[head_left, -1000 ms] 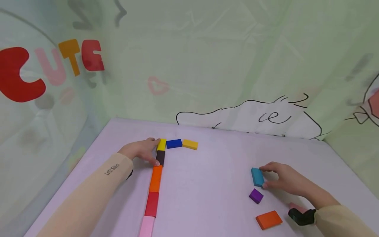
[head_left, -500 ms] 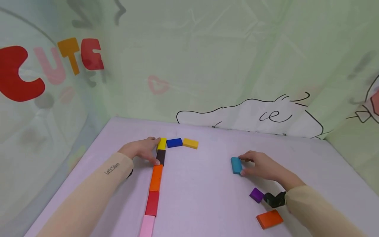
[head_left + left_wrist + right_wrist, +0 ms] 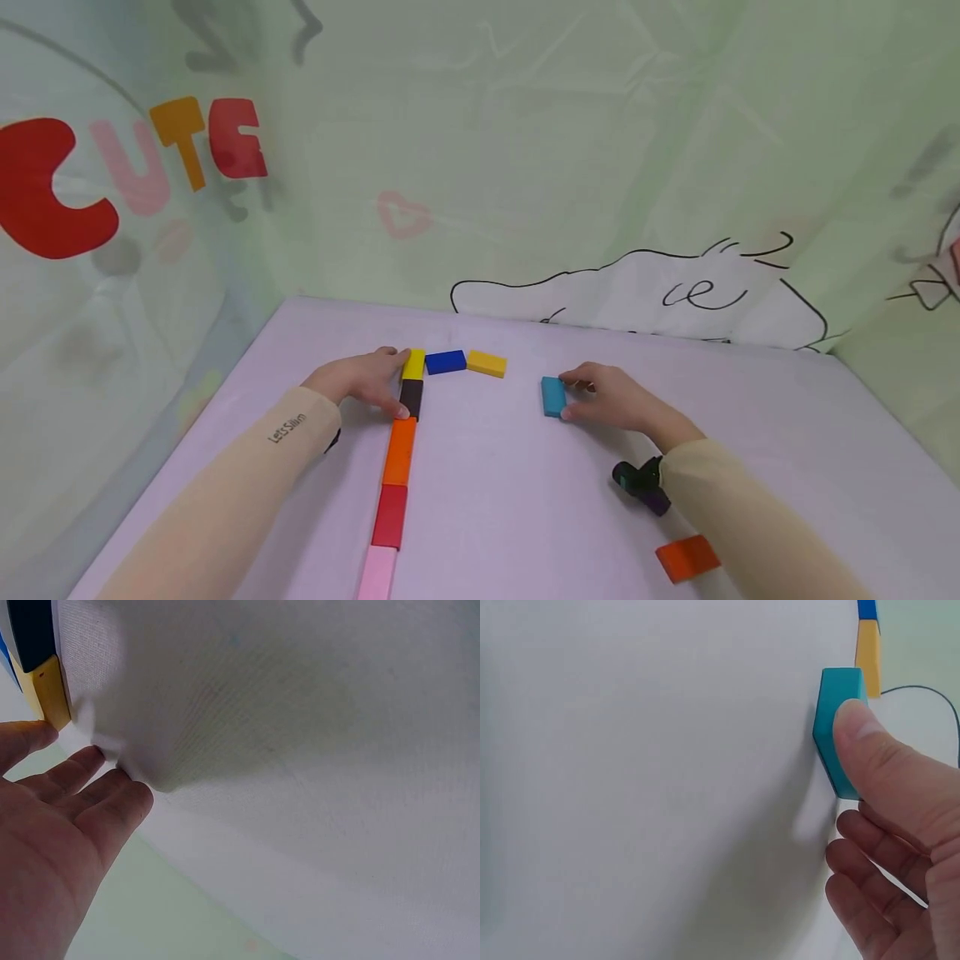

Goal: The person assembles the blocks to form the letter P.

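My right hand [image 3: 611, 400] pinches a teal block [image 3: 553, 397] between thumb and fingers, right of the row's short arm. In the right wrist view, the thumb lies across the teal block's [image 3: 838, 720] face. My left hand [image 3: 363, 383] rests beside the row, fingers extended. Its index finger touches the far end of a yellow block [image 3: 414, 364], and its thumb lies where a black block [image 3: 411, 399] meets an orange block [image 3: 399, 450]. In the left wrist view, one fingertip touches the yellow block [image 3: 49, 690], and the other fingers are relaxed.
A red block [image 3: 390, 515] and a pink block [image 3: 377, 573] continue the row toward me. At its far end lie a blue block [image 3: 446, 362] and a golden-yellow block [image 3: 486, 363]. A purple block [image 3: 658, 502], partly hidden, and an orange-red block [image 3: 687, 557] lie near the right forearm.
My right hand has carried the teal block left and away from me, toward the golden-yellow block. My left hand has stayed at the row.
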Demonstrator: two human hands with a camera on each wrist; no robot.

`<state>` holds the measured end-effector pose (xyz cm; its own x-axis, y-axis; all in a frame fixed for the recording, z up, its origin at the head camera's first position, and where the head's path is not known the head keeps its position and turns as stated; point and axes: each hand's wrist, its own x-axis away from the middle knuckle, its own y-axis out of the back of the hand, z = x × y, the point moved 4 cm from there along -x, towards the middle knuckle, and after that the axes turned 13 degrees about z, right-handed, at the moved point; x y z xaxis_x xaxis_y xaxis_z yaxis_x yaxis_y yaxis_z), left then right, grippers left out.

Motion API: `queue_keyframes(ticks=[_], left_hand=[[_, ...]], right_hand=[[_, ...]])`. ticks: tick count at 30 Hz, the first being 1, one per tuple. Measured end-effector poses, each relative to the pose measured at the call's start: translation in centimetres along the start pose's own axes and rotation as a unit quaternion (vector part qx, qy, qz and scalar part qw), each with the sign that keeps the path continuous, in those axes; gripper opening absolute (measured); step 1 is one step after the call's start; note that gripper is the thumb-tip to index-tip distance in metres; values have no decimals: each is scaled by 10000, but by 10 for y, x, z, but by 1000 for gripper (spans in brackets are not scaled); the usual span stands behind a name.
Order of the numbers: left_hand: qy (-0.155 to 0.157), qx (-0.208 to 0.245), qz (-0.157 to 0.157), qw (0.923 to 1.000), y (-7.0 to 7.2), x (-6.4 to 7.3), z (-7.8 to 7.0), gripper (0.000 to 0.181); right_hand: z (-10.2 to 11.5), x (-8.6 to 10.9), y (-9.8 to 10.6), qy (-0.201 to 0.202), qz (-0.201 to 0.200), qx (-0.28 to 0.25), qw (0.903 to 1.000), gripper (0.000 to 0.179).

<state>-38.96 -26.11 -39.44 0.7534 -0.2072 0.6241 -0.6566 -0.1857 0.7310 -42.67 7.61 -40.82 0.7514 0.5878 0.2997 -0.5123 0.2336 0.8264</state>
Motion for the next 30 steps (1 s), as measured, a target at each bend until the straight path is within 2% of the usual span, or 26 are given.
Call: queue_keyframes(ticks=[16,30], left_hand=[[26,22,-12,10000,0,-2,1,100],[74,-3,-4,10000,1,-3,1,100]], right_hand=[[20,-42,-4,68,117,-90,9999,59],[23,-51,-3,-111,254,1,9996,61]])
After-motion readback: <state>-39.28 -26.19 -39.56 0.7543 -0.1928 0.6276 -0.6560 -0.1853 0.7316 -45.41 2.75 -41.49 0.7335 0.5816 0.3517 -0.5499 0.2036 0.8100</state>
